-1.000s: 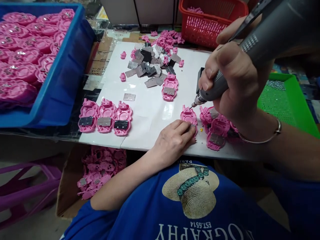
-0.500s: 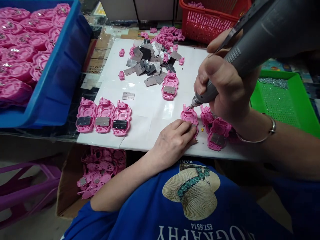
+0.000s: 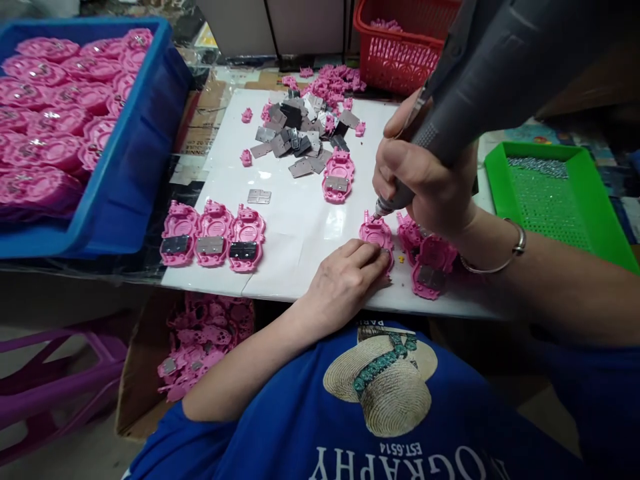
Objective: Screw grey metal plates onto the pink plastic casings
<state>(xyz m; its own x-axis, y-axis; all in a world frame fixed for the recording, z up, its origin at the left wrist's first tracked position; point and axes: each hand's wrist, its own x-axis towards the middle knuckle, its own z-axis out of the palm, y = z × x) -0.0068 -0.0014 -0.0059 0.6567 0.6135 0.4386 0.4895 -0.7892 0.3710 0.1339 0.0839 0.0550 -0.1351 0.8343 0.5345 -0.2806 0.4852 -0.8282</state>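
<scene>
My right hand (image 3: 425, 167) is wrapped round a grey electric screwdriver (image 3: 460, 113). Its tip meets the upper left part of a pink plastic casing (image 3: 376, 232) lying on the white board. My left hand (image 3: 347, 280) presses that casing down from the near side, fingers bent over its lower half and hiding it. Just right of it lie more pink casings (image 3: 433, 263), one bearing a grey metal plate (image 3: 431, 277). A small yellow bit (image 3: 401, 259) sits between them. Farther back is a single pink casing (image 3: 339, 177) with a metal plate across it.
Three plated casings (image 3: 213, 237) stand in a row at left, near a loose plate (image 3: 259, 197). Behind are heaps of metal plates (image 3: 295, 137) and small pink parts (image 3: 340, 80). A blue crate (image 3: 165, 100), red basket (image 3: 395, 63), green screw tray (image 3: 595, 200) and cardboard box (image 3: 133, 373) surround the board.
The camera view has shifted slightly. My right hand and the screwdriver stand a little farther left and more upright, with the tip still at the casing's upper left. My left hand stays in place.
</scene>
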